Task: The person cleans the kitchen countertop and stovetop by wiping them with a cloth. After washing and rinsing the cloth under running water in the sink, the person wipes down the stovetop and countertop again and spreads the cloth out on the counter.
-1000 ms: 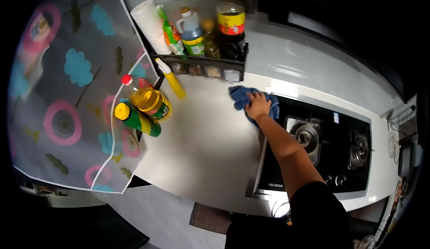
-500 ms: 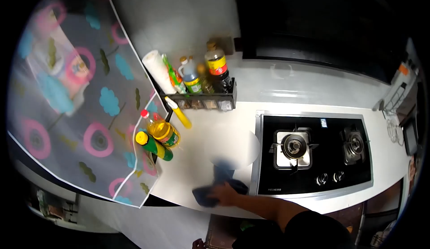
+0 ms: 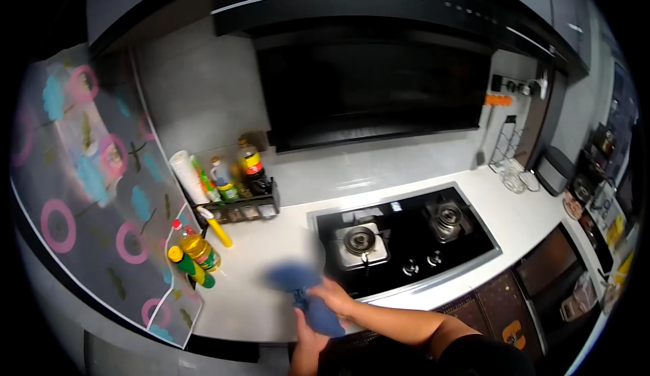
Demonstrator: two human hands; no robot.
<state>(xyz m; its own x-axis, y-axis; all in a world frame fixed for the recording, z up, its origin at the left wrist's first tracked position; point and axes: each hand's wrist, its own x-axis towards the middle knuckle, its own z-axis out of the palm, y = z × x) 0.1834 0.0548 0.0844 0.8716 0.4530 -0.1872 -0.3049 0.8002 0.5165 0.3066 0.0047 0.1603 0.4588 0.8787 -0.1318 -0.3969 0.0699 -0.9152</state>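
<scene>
A blue cloth (image 3: 321, 318) is bunched between both hands, above the counter's front edge left of the stove. Its upper end is smeared by motion. My right hand (image 3: 333, 297) is closed around the cloth's middle from the right. Lower down, my left hand (image 3: 309, 333) grips the cloth from the left, thumb pointing up. The gas stove (image 3: 406, 240), with two burners and two knobs, lies just right of the hands. On the white counter (image 3: 250, 288) to the left stand a yellow oil bottle (image 3: 201, 251) and a green bottle with a yellow cap (image 3: 191, 268).
A black rack (image 3: 244, 208) against the wall holds a paper roll (image 3: 187, 176) and several bottles. Before it leans a yellow-handled tool (image 3: 218, 230). A patterned splash screen (image 3: 135, 207) borders the left side. The range hood (image 3: 372, 85) overhangs the stove.
My right hand has lifted the cloth off the counter. My left hand has come up from the bottom edge and taken hold of it. The view has tilted up and turned right.
</scene>
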